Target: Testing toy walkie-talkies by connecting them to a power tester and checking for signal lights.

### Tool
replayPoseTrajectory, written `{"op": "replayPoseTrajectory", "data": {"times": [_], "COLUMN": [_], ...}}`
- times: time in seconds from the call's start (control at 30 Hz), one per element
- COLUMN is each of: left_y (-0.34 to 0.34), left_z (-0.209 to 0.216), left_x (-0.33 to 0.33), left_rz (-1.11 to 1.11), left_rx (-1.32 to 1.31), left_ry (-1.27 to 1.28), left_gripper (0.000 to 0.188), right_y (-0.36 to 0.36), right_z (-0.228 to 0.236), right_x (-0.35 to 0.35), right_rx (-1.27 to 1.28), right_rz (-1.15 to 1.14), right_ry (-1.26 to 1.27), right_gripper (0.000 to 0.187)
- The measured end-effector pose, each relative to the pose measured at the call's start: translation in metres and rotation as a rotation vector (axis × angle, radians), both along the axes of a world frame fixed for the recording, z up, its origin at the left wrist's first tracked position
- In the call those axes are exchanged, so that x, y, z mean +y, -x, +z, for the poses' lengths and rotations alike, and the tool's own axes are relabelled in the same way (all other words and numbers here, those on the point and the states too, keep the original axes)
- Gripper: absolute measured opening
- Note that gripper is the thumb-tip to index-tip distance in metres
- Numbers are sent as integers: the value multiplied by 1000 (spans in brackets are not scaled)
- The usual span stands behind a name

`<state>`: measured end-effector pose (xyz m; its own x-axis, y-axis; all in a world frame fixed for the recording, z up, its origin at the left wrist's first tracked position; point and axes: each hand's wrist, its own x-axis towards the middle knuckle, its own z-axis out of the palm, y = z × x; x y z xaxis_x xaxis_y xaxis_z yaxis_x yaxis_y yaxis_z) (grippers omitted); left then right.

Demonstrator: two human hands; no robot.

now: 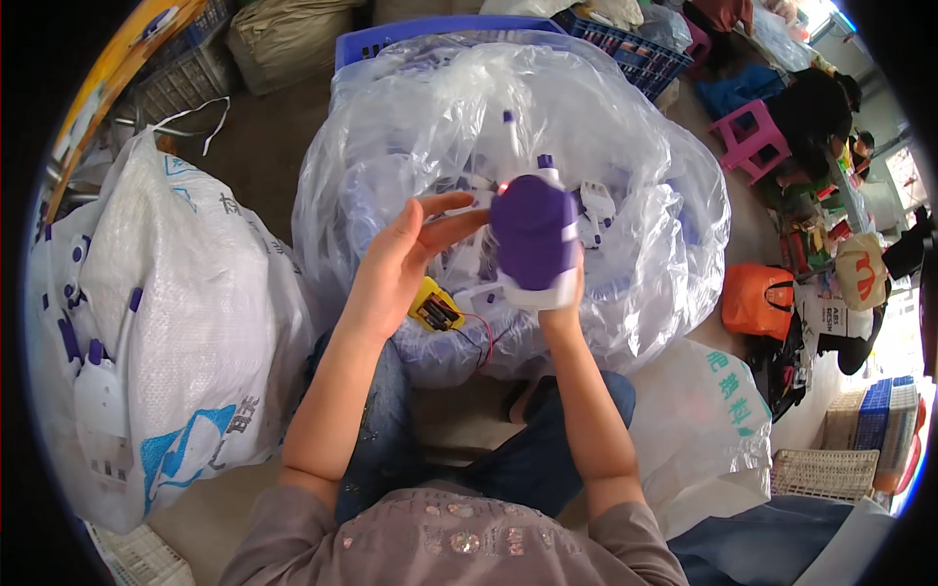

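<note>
My right hand (562,308) is closed round the underside of a purple-and-white plastic piece (534,234) with a rounded body; the piece hides most of its fingers. My left hand (405,254) is open, its fingers stretched toward the piece's left side, the tips at or very near its edge. Below that hand lies a yellow battery holder (437,307) with red and dark wires. Both hands are over a large clear plastic bag (410,107), in which several white-and-purple plastic parts (596,200) lie.
A blue crate (366,44) edges the bag at the back. To my left bulges a white woven sack (210,322) with similar parts (101,391) beside it. At right are a pink stool (750,140), an orange bag (757,301), a whitish sack (703,430) and a person (816,112).
</note>
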<state>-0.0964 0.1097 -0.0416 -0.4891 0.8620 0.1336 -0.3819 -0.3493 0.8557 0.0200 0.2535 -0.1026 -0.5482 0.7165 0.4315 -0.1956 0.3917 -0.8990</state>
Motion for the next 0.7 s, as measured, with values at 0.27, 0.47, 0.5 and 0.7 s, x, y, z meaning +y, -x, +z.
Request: {"op": "replayPoseTrajectory", "data": {"times": [0.27,0.47,0.5,0.7], "left_y": [-5,0,2,4], "left_z": [-8,-14,-12,-7], "left_x": [-16,-15,-15,-10], "left_rz": [-206,-107,-109,-182], "left_rx": [-40,-335,-336,-221], "left_ry": [-72,-143,-141,88], "left_gripper": [72,54,54,50], "right_y": [9,-6,-11,-20], "right_z": [45,32,43,70], "right_x": [-71,-45,-37,-43], "right_rx": [112,-133,-135,555], "right_rz": [157,251,177,-169], "right_ry": [154,220,388,-506], "right_gripper": [26,32,31,26]}}
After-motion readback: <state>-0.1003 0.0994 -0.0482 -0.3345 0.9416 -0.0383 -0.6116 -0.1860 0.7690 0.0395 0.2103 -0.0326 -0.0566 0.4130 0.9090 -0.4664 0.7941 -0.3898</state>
